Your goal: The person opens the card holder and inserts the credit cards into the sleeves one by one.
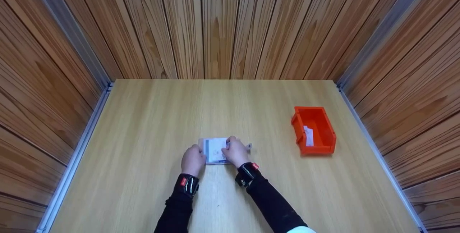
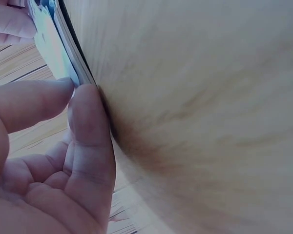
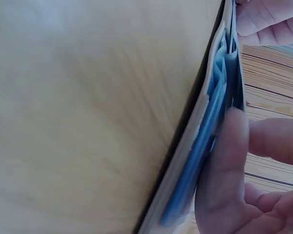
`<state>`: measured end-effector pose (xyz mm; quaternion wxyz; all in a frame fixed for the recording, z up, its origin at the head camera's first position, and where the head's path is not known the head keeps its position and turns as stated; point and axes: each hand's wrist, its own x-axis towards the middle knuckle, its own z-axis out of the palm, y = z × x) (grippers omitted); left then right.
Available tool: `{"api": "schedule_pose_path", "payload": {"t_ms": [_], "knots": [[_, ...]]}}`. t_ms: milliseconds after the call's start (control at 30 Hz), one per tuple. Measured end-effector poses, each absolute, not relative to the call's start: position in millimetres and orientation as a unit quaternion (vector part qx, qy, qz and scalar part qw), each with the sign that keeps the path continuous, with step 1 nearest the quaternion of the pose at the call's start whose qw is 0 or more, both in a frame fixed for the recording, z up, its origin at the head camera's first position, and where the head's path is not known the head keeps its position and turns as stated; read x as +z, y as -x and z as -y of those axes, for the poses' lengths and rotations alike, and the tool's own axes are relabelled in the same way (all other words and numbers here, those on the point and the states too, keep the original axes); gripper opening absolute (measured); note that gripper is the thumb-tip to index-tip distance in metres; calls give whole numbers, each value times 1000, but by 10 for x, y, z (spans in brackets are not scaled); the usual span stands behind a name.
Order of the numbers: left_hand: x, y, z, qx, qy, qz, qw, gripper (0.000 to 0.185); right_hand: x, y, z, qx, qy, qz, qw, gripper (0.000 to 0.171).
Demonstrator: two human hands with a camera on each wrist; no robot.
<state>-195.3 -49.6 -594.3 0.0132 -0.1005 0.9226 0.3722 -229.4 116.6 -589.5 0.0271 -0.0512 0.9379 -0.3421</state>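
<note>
A flat packet with a white face and a blue strip lies on the table in front of the person. At its left edge, my left hand pinches it between thumb and finger, as the left wrist view shows. My right hand pinches the top layer near the right end. In the right wrist view that layer stands apart from the ones below, and blue folded material shows in the gap. A small pale piece sticks out past the right hand. What it belongs to is unclear.
An orange-red open bin stands on the right of the wooden table, with a white slip at its left side. Plank walls enclose the table at the back and both sides.
</note>
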Motion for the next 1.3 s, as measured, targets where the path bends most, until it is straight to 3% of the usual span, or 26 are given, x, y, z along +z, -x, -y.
{"api": "schedule_pose_path", "payload": {"t_ms": [167,433,633,933,1100,1300], "knots": [[-5945,1951,498,370,97,-924,8,12,-5888,2288,-1150,-323,70,-944,14,26],[-5936,1975,489,377,111,-919,40,12,-5897,2304,-1096,-315,73,-945,45,30],[-5925,1983,488,379,118,-916,57,16,-5893,2286,-1073,-310,108,-944,26,20],[-5942,1971,498,372,97,-923,24,17,-5887,2274,-1034,-294,132,-946,17,18],[-5965,1964,506,363,79,-928,-19,16,-5899,2278,-1010,-284,138,-949,10,8],[-5970,1972,508,362,85,-928,3,16,-5904,2273,-994,-284,133,-949,23,8]]}}
